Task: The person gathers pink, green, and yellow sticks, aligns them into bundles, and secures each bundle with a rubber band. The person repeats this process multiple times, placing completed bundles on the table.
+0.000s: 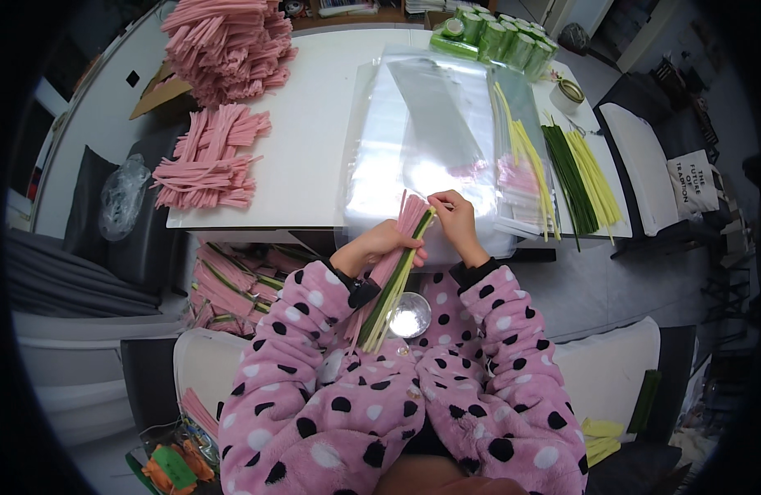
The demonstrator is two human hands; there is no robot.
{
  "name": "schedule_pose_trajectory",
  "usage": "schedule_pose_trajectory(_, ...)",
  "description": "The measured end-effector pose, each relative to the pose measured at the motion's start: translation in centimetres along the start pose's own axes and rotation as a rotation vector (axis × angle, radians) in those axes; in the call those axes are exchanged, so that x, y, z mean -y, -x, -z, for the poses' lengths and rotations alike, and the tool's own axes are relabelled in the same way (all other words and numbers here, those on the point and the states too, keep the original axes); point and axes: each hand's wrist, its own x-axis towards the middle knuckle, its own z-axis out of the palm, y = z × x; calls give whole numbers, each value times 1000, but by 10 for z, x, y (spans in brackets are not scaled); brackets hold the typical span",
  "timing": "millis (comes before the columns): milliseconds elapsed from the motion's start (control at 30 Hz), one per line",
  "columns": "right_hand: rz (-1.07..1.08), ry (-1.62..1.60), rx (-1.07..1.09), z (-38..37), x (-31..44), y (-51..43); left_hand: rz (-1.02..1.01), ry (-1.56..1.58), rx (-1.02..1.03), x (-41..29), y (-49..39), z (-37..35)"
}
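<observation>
My left hand (383,241) is closed around a slanting bundle of pink chenille stems (390,266). Dark green stems (386,300) and yellow stems (400,281) run along the bundle's right side. At the upper end, the fingertips of my right hand (453,213) pinch the tips of the yellow stems. Just beyond both hands, a stack of clear plastic sleeves (417,148) lies on the white table (312,124). Below the hands, by my lap, is a shiny round silver object (409,314), partly hidden by the bundle.
Pink stem bundles (210,161) are piled at the table's left. Loose dark green stems (569,176) and yellow stems (594,176) lie right. Green-wrapped rolls (510,37) and an open tin (566,96) stand behind. Bagged mixed bundles (232,278) sit below the table's left side.
</observation>
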Motion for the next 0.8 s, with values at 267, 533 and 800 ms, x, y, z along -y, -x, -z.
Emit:
schedule_pose_trajectory(267,260,82,-37,11,30,5,84,-27,118,-10,3,-5)
schedule_pose_trajectory(533,699,496,-47,22,51,16,74,36,127,-19,19,-8)
schedule_pose_trajectory(800,738,526,33,28,48,17,-71,0,121,-16,23,-6)
